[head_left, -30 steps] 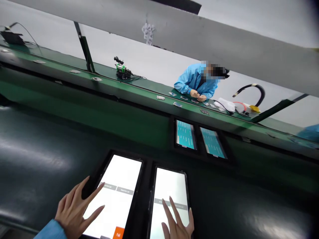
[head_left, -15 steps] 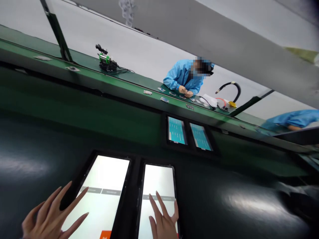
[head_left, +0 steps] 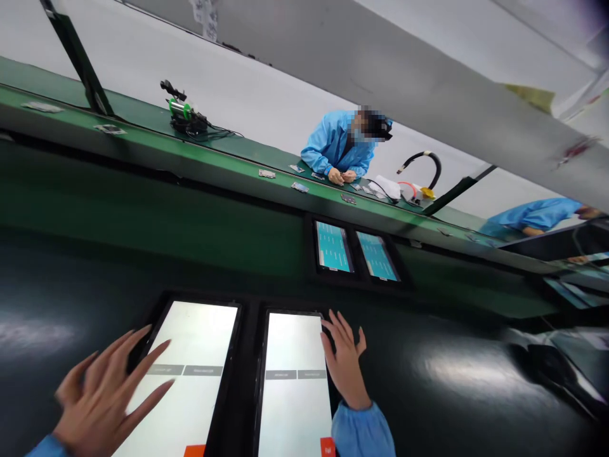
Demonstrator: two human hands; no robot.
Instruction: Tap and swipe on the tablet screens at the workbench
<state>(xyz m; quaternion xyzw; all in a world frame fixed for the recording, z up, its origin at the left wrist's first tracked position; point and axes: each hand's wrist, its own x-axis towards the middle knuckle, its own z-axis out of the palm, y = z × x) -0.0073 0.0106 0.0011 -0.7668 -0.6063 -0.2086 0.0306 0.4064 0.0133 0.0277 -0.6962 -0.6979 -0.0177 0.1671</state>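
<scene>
Two lit touchscreens, likely phones or tablets, lie side by side on the dark bench in front of me. Over the lower left part of the left screen (head_left: 190, 336) hovers or rests my left hand (head_left: 107, 381), fingers spread, holding nothing. My right hand (head_left: 345, 358) is at the upper right edge of the right screen (head_left: 295, 343), its fingers apart and empty. Whether the fingertips touch glass I cannot tell. Both screens are mostly white, with a grey band across the middle and an orange button (head_left: 327, 446) at the bottom.
Farther back lie two devices with teal screens, a left one (head_left: 333, 247) and a right one (head_left: 378, 256). A green ledge (head_left: 214, 158) behind carries several small parts. Beyond it are a device with a green spool (head_left: 181, 109), a co-worker in blue (head_left: 337, 143) and another blue sleeve (head_left: 533, 216).
My right hand has moved up from the middle of the right screen to its upper right edge. My left hand stays over the left screen. The view has shifted slightly.
</scene>
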